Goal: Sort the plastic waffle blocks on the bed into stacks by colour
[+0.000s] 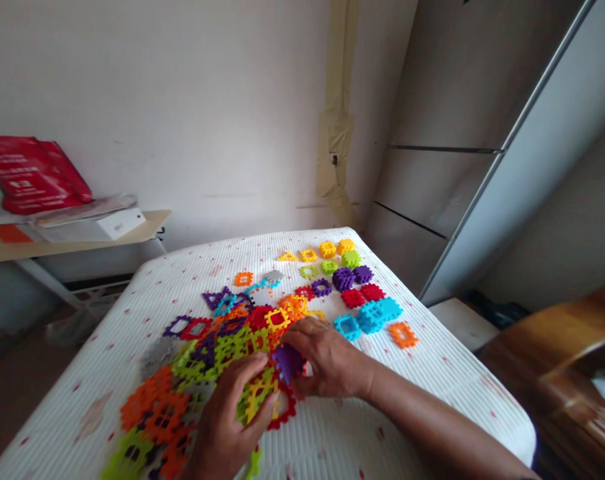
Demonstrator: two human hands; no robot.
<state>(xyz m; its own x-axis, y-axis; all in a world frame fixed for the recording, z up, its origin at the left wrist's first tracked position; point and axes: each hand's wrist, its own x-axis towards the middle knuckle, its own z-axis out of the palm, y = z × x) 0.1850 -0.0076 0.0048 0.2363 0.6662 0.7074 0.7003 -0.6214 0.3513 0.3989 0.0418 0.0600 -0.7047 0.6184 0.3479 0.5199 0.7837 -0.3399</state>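
My right hand [327, 360] holds a purple square plastic building piece [288, 363] with toothed edges, over the near side of a mixed heap. Thumb and index finger spread apart, my left hand [232, 417] is at the heap's near edge. Between its fingers and just beyond lie a yellow piece [259, 397] and lime green ones; I see no firm grip on them. Below the purple piece is a red toothed frame [285, 410], partly covered. Orange pieces [165, 410] and a lime green window piece [132, 453] lie left of my left hand.
Sorted by colour on the right are yellow [327, 249], lime green [351, 259], purple [343, 279], red [372, 292] and blue stacks [377, 315]. A single orange frame [403, 335] lies nearby. The table [462, 400] has a white ribbed cover. A cabinet [442, 180] stands at right, a side shelf [152, 223] at left.
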